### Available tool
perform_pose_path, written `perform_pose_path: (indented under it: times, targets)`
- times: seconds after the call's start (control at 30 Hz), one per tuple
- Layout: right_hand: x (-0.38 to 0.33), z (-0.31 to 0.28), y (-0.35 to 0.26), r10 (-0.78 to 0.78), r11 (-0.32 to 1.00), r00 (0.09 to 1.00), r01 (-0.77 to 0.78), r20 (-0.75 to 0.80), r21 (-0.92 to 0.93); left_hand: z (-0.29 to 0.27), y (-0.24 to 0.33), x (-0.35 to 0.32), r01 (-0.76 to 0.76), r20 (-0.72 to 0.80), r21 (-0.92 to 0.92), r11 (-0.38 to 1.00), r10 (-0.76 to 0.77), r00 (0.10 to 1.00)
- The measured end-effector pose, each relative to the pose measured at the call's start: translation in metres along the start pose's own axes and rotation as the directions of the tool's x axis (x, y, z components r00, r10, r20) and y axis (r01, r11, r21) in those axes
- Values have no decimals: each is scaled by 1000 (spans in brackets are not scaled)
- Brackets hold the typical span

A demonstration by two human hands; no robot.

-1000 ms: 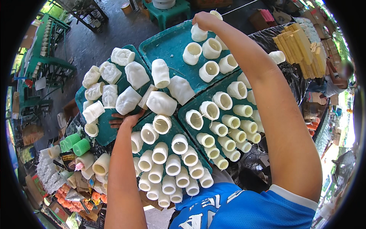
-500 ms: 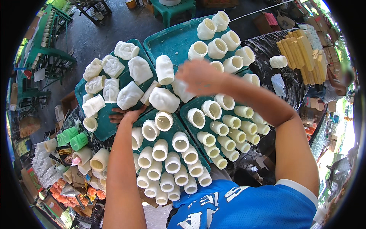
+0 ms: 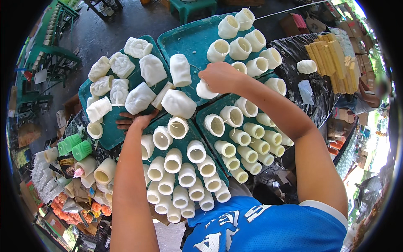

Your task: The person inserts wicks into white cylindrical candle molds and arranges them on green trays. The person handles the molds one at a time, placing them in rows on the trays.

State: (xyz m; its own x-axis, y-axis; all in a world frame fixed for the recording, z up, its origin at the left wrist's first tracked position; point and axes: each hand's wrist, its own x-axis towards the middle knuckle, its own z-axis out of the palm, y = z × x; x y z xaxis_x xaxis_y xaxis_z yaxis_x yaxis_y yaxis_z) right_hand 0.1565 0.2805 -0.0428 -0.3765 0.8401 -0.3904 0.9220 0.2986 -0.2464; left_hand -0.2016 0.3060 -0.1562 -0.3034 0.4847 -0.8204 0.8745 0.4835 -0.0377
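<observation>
My right hand (image 3: 221,78) is closed at the upper end of a white wax candle (image 3: 206,90), near the corner where several green trays meet. Its fingertips are partly hidden. Just left of it stands another white candle (image 3: 181,70) with a wick at its top. My left hand (image 3: 136,120) lies with fingers spread on the left green tray (image 3: 112,138), under a faceted white candle (image 3: 140,98). Beside that candle are a large rounded candle (image 3: 179,104) and a small cylinder (image 3: 162,95) on its side. Several embossed white candles (image 3: 121,65) fill the left tray.
Hollow wax cylinders stand in the near tray (image 3: 197,174), the right tray (image 3: 207,112) and the far tray (image 3: 168,38). Yellow wax slabs (image 3: 333,59) lie on black plastic at right. Green candles (image 3: 82,150) and other wax pieces crowd the left. Another person (image 3: 369,98) is at far right.
My right hand has shifted slightly, and the candle under it now shows tilted up with the fingers around its top. My left hand keeps its place on the tray. The whole view has shifted slightly.
</observation>
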Motion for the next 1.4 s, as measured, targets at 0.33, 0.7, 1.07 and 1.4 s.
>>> perform_pose_path:
  times: [0.33, 0.7, 1.07, 1.4]
  targets:
    - [21, -8, 10, 25, 964, 998, -38, -50, -264, -1, 3, -4, -48, 37, -8, 999, 48, 998]
    - [7, 1, -4, -102, 892, 990, 48, -97, -450, 12, 0, 9, 70, -115, -68, 995, -78, 990]
    - [-5, -6, -1, 55, 894, 998, -54, -11, -445, 4, 6, -1, -10, -48, 21, 1000, 11, 999]
    - [49, 22, -41, 189, 944, 970, -223, -156, -244, 8, 6, 10, 0, -65, 38, 999, 3, 998]
